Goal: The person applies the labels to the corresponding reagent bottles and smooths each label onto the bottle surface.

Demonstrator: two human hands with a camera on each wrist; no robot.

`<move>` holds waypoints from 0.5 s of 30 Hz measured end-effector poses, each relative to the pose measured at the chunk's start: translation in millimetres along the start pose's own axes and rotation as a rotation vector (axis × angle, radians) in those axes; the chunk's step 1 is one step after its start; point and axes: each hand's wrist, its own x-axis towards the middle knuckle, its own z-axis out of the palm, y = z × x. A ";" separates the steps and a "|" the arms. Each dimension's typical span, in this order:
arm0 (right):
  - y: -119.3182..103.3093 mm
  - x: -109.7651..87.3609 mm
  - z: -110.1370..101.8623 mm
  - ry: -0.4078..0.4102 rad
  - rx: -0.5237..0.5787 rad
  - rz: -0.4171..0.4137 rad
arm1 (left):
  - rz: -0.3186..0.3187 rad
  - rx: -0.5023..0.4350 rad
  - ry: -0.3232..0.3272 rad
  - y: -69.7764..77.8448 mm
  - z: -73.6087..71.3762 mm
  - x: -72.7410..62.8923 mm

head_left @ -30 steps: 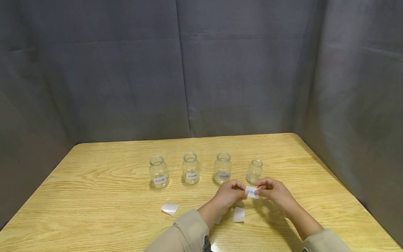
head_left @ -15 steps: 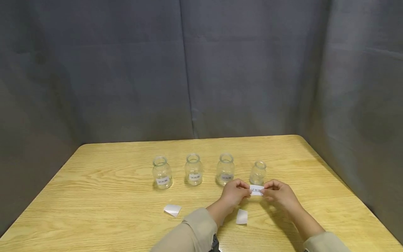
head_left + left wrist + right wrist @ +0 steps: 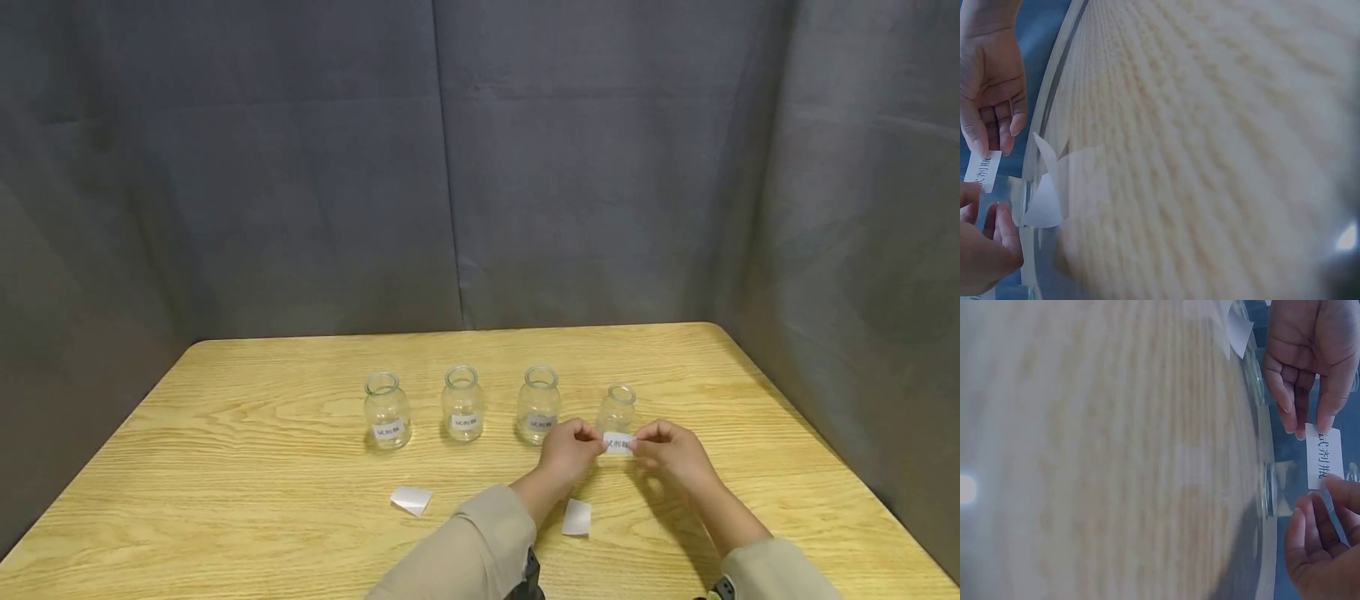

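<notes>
A small white label (image 3: 618, 443) with dark printed characters is stretched between my two hands. My left hand (image 3: 567, 457) pinches its left end, and my right hand (image 3: 677, 460) pinches its right end. Right behind the label stands the smallest glass jar (image 3: 617, 407), upright at the right end of a row; the label overlaps its lower part in the head view. In the right wrist view the label (image 3: 1324, 456) faces the camera, with fingertips at both ends. The left wrist view shows the label (image 3: 984, 170) partly cut by the fingers.
Three larger glass jars, the left one (image 3: 387, 412), the middle one (image 3: 462, 406) and the right one (image 3: 538, 407), each bear a similar label. White paper pieces lie on the wooden table (image 3: 262, 467): one at left (image 3: 412, 500), one (image 3: 577, 517) between my forearms. A grey curtain (image 3: 300, 167) surrounds the table.
Both hands have moved the label slightly up and forward, closer to the smallest jar, and it has levelled out. The head view has shifted a little.
</notes>
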 end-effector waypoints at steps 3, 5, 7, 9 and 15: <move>0.8 4.0 -0.9 0.011 0.008 0.000 | 0.001 0.018 0.017 -0.3 3.8 3.4; 1.7 6.9 -1.4 0.019 0.023 0.004 | 0.010 0.039 0.037 -0.5 6.5 5.7; 2.7 9.7 -2.0 0.027 0.034 0.006 | 0.010 0.041 0.051 -1.0 8.9 8.1; 3.6 11.8 -2.4 0.024 0.041 0.006 | 0.008 0.038 0.064 -1.9 11.2 10.5; 5.5 15.7 -4.3 0.023 0.000 -0.033 | 0.022 0.050 0.102 -3.2 15.3 16.8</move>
